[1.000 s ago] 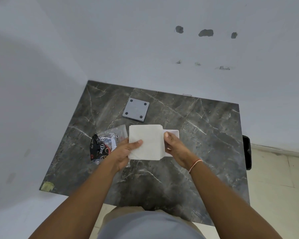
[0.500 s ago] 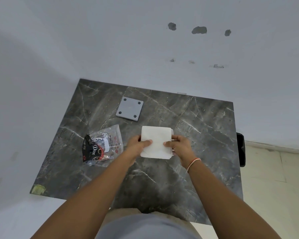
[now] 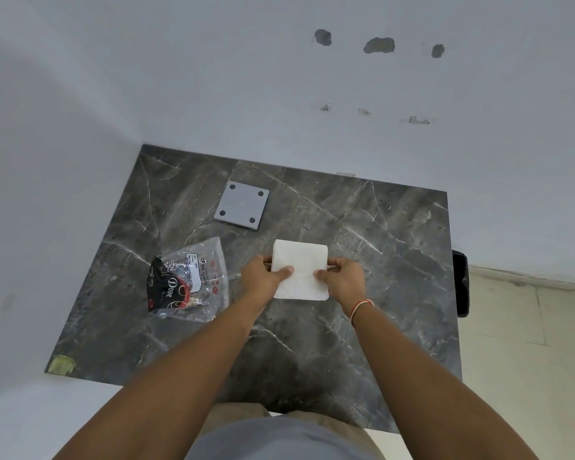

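**Soft white napkin stack gripped at both sides**

The left hand (image 3: pixel 263 278) and right hand (image 3: pixel 342 277) pinch a square, matte paper napkin stack (image 3: pixel 301 260). Both thumbs press on top and the fingers wrap its side edges, above the veined dark marble table (image 3: pixel 389 267). Left of the left fingers lies a crinkled clear plastic packet (image 3: pixel 188 280). Beyond them sits a flat grey square plate (image 3: pixel 242 205) with four holes.

Both hands hold a white napkin stack (image 3: pixel 301 268) over the dark marble table (image 3: pixel 379 260): the left hand (image 3: pixel 263 278) grips its left edge, the right hand (image 3: pixel 341 277) its right edge, thumbs on top. A plastic packet (image 3: pixel 188 280) lies just left; a grey plate (image 3: pixel 242 204) sits farther back.
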